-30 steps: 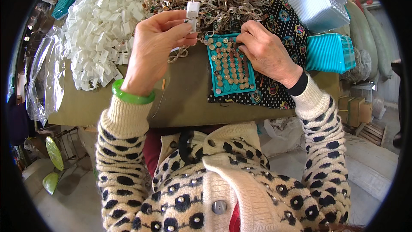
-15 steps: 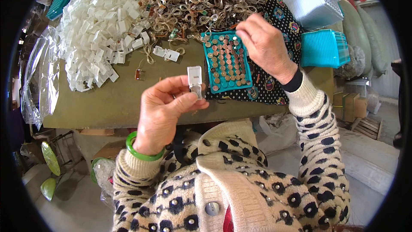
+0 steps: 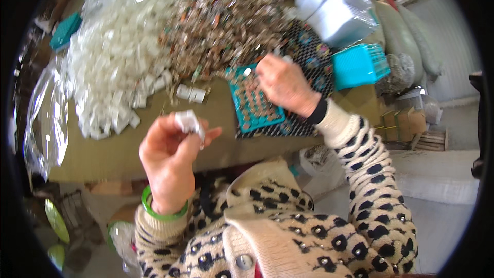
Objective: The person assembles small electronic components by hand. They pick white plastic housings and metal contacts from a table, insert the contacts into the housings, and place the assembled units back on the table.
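Far left: one heap of white cases (image 3: 110, 72), too many to count. My left hand (image 3: 169, 150) pinches one white case (image 3: 188, 121) over the table (image 3: 103, 157); one loose case (image 3: 190, 93) lies beyond it. Next, one tangled heap of parts (image 3: 221, 25). One teal tray (image 3: 263, 124), discs too blurred to count; my right hand (image 3: 284, 83) at its upper right, grip: cannot tell. One teal stack (image 3: 356, 68) further right.

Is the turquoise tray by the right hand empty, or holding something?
Not empty: rows of small round pieces show in the turquoise tray; the right hand hides part of it.
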`<state>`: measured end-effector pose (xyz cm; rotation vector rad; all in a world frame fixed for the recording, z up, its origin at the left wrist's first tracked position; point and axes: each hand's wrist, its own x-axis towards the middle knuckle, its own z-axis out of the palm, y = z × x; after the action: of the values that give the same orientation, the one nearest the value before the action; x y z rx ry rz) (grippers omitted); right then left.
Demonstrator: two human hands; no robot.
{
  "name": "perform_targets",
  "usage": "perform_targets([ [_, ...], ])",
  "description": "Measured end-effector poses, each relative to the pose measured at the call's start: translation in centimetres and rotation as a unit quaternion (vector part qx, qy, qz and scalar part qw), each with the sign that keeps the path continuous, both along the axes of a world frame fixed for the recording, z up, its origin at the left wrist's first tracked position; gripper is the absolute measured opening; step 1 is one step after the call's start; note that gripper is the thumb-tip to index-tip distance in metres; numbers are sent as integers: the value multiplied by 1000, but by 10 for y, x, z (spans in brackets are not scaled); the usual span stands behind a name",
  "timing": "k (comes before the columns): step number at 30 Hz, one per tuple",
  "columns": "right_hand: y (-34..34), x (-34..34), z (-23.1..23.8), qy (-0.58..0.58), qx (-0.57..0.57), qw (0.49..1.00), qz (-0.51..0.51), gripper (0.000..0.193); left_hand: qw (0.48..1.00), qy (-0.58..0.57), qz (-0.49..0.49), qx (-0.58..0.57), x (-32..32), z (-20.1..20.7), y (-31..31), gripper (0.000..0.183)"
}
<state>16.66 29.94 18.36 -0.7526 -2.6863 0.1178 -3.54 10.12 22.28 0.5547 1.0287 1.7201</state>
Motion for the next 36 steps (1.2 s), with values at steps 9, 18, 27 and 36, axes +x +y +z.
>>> perform_targets([
  [9,6,21,20,337,-680,644,-102,13,1000,-19,9,8,20,-16,12,13],
  [18,-14,32,19,311,-526,782,-123,15,982,-139,-94,-92,21,-25,6,18],
  [27,-17,29,1,188,-127,973,-40,7,983,-130,-79,-101,26,-38,1,22],
  [36,-8,9,-8,79,-29,996,-29,8,986,-94,-117,-74,25,-32,15,32],
])
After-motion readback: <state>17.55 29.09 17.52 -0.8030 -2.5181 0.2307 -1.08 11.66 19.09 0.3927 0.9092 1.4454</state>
